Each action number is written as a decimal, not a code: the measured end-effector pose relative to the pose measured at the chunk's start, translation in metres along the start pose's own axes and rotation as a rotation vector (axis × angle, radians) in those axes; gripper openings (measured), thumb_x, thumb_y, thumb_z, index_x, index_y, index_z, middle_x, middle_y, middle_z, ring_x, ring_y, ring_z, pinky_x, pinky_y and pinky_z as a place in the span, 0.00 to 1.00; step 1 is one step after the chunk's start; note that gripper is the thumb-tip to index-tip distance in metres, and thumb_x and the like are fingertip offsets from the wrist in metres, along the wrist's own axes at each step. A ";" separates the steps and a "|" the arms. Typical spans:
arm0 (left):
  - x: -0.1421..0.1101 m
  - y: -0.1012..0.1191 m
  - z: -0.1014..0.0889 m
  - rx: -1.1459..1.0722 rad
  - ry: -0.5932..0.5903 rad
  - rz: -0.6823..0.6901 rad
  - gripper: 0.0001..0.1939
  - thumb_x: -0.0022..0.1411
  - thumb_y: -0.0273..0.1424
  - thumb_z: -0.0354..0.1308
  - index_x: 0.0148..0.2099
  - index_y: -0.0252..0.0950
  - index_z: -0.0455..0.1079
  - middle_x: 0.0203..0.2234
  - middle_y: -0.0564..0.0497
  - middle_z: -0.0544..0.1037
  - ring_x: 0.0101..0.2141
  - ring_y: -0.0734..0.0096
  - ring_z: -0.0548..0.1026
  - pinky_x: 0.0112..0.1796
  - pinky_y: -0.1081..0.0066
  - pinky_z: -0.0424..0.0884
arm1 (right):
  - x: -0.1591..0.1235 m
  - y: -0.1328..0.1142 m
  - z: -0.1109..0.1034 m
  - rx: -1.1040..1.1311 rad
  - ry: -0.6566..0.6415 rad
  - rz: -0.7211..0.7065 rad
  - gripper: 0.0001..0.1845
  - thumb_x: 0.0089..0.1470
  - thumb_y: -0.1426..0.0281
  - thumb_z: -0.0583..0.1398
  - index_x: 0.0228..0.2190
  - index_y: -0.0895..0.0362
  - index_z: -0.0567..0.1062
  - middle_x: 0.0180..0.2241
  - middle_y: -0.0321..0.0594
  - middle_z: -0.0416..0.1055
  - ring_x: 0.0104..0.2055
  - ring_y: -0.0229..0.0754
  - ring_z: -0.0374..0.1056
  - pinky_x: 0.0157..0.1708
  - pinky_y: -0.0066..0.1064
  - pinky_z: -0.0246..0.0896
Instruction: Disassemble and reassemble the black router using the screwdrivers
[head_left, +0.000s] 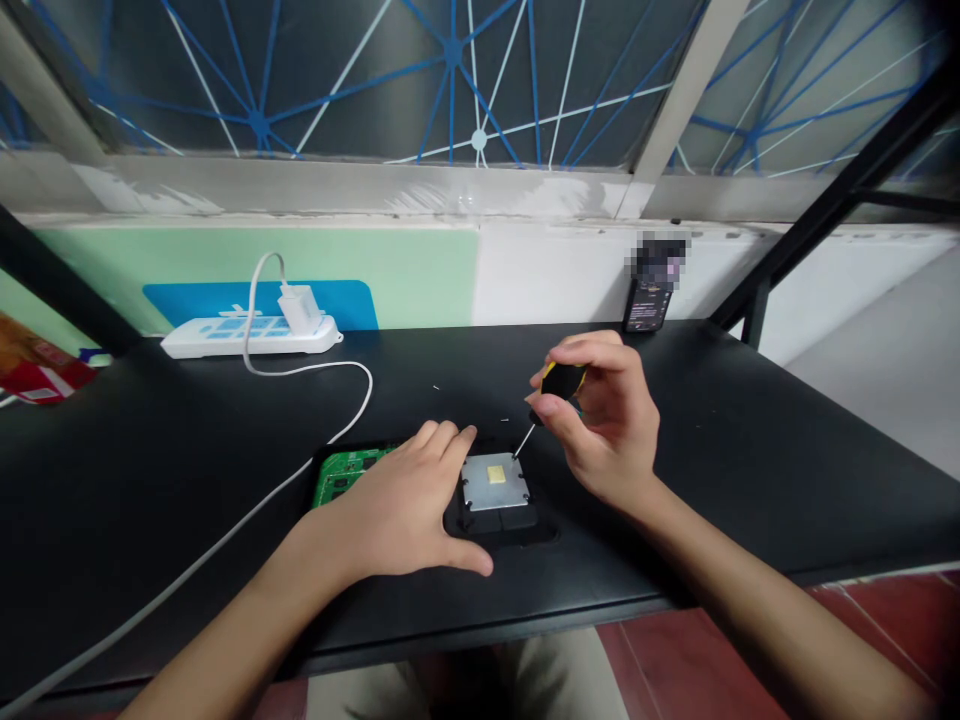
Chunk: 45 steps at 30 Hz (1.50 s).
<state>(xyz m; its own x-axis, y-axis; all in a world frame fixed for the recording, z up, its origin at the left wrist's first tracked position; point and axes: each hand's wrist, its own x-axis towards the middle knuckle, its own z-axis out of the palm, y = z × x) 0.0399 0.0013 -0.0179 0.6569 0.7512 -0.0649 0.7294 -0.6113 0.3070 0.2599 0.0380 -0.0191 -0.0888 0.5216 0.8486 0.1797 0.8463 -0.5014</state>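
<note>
My right hand (611, 415) grips a screwdriver (564, 380) by its black and yellow handle. The thin shaft slants down to the left, its tip at the upper right corner of a silver metal plate (480, 495) with a pale yellow square pad (496, 474). This plate sits in a black device housing (499, 521). My left hand (409, 500) lies flat across the device, fingers stretched out, with the thumb near the housing's front edge. Left of that hand a green circuit board (346, 472) shows, partly covered by it.
On the black table (750, 470), a white power strip (217, 338) with a plugged-in white charger (300, 309) stands at the back left. Its white cable (247, 518) runs past the circuit board. A phone (649, 300) leans against the back wall. A red packet (45, 365) lies far left.
</note>
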 end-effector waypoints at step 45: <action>0.000 0.000 -0.002 0.003 -0.015 -0.002 0.58 0.52 0.59 0.65 0.71 0.26 0.48 0.60 0.33 0.64 0.61 0.43 0.62 0.60 0.52 0.62 | -0.005 0.000 -0.003 -0.006 -0.006 -0.009 0.18 0.58 0.66 0.63 0.50 0.47 0.71 0.46 0.40 0.66 0.38 0.41 0.73 0.32 0.38 0.75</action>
<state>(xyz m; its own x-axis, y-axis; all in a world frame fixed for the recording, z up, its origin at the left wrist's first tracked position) 0.0396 0.0013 -0.0164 0.6580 0.7487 -0.0802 0.7315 -0.6103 0.3039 0.2632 0.0350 -0.0223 -0.0962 0.5142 0.8523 0.1845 0.8506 -0.4923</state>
